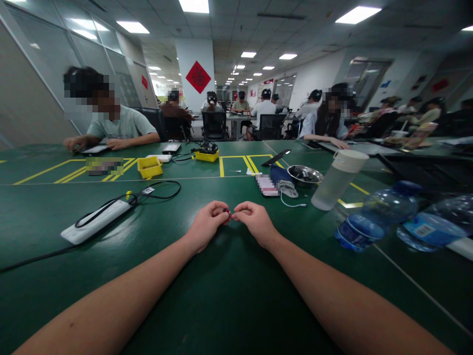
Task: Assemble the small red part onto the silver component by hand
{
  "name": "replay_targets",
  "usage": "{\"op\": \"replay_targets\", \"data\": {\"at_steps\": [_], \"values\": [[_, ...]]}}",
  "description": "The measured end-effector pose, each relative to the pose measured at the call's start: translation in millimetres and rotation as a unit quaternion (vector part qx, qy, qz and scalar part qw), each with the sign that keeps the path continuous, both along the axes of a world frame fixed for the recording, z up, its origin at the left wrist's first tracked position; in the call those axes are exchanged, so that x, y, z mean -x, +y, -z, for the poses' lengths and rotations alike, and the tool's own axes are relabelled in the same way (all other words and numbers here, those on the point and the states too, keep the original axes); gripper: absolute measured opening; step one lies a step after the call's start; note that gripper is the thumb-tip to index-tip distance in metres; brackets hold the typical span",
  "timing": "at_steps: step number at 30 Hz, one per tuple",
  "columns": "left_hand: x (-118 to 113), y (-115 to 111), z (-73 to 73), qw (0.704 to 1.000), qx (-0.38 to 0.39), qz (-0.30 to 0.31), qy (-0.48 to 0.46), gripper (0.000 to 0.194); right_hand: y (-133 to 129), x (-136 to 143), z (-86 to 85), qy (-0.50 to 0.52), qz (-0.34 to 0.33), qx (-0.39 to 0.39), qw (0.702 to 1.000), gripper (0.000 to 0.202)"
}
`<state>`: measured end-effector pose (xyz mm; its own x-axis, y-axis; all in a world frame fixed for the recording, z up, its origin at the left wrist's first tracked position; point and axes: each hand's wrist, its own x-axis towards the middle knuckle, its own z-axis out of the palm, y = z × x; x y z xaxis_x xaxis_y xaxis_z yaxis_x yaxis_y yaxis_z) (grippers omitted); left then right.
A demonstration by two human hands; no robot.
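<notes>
Just above the green tabletop [218,286], my two hands meet in the middle of the head view. My left hand [209,222] is closed in a pinch on a small red and dark piece [226,210], too small for me to tell its kind. Fingertips of my right hand [255,222] are pressed together right beside that piece. Whether they touch it, or pinch a tiny part of their own, is hidden by the fingers.
A white power strip [98,222] with a black cable lies left. Beyond my hands are a phone [266,185], a metal bowl [305,174] and yellow bins [150,168]. A frosted bottle [338,180] and water bottles [377,217] stand right. People sit across the table.
</notes>
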<state>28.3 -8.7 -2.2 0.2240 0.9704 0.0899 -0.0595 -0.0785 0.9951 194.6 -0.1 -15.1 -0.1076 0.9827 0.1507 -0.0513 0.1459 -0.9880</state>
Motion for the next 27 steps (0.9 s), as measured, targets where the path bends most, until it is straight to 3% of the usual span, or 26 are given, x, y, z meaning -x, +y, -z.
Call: {"op": "replay_targets", "data": {"at_steps": [7,21,27], "values": [[2.8,3.9,4.8,1.000,0.016,-0.010,-0.004,0.015,1.1,-0.4,-0.3,-0.029,0.021,-0.030,0.999,0.013],[5.9,10.4,7.9,0.979,0.119,-0.010,-0.166,0.018,0.3,-0.8,0.4,0.030,0.003,-0.004,1.000,0.021],[5.3,7.7,5.8,0.989,0.097,0.021,-0.114,0.019,0.6,-0.6,1.3,0.008,-0.018,-0.021,1.000,0.021]]}}
